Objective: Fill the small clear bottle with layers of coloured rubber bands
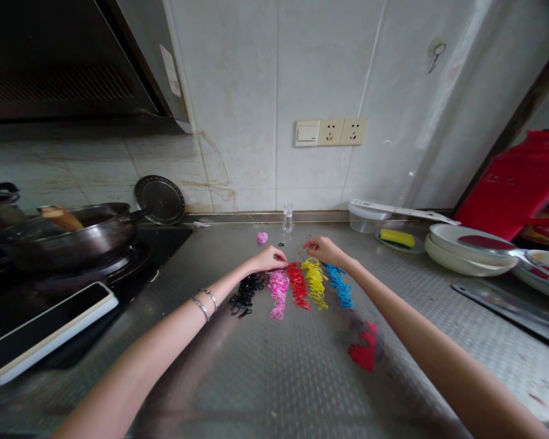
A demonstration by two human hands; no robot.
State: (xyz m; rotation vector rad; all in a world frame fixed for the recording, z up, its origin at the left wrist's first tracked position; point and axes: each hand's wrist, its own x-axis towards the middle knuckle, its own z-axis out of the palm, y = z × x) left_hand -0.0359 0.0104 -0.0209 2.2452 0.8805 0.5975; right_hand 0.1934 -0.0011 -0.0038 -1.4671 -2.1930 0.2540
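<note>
Mixing hazard
Left hand (269,258) and right hand (324,249) curled, grip indiscernible; a low sweep could mix pink bands (279,294) with red bands (298,286).

No text can be read here: pale marks (502,180) on a red flask (494,204) are too faint and small to make out, as is any print on the white sticker (170,70) fixed to the dark range hood's (55,61) side.
</note>
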